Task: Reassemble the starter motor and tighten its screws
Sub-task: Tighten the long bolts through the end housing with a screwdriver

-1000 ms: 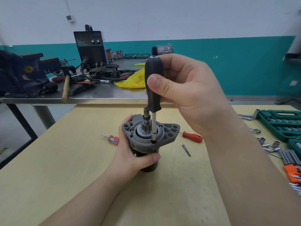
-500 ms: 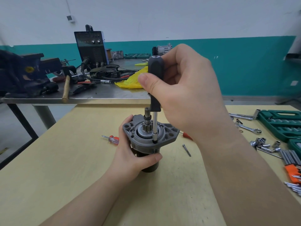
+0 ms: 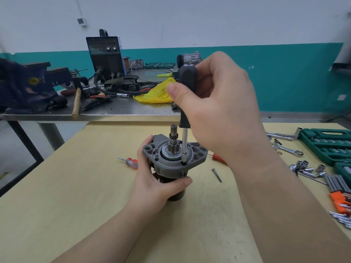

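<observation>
The starter motor (image 3: pixel 171 158) stands upright on the wooden table (image 3: pixel 76 205), its grey flanged housing and pinion shaft facing up. My left hand (image 3: pixel 157 185) grips its dark body below the flange. My right hand (image 3: pixel 218 109) grips the black handle of a screwdriver (image 3: pixel 187 82) held vertical; its steel shaft tip sits in a hole at the front of the flange. A loose long screw (image 3: pixel 217 174) lies on the table to the right of the motor.
A small red-handled screwdriver (image 3: pixel 129 161) lies left of the motor, another red handle (image 3: pixel 218 158) shows behind my right wrist. Sockets (image 3: pixel 305 168), wrenches (image 3: pixel 286 149), hex keys (image 3: pixel 340 186) and green tool cases (image 3: pixel 326 143) fill the right side. A cluttered metal bench (image 3: pixel 95 111) stands behind.
My right hand has rotated around the screwdriver handle, the thumb moving up and across it. The tip stays in the same flange hole and the left hand keeps its hold.
</observation>
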